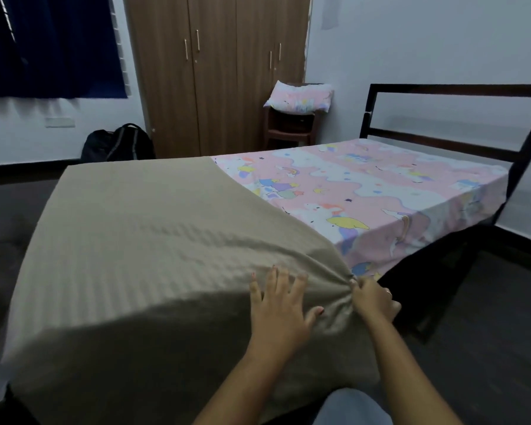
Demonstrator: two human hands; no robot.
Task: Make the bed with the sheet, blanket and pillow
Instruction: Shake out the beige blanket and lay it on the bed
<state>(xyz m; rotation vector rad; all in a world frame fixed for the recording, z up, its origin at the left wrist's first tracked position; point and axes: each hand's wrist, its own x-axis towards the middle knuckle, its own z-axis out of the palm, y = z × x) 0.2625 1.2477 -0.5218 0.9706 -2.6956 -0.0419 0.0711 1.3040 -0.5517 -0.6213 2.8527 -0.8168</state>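
At lower centre the left grip (278, 308) lies flat, fingers spread, pinning the beige blanket (141, 240); the right grip (373, 297) pinches its gathered edge, likely to draw it over the pink sheet (365, 185). The pillow (299, 96) sits on a chair (288, 133), upper centre.

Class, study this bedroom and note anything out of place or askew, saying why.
The pillow sits on a chair by the wardrobe, not on the bed. The beige blanket lies askew, its edge diagonal across the patterned sheet, bunched where the right hand pinches it.
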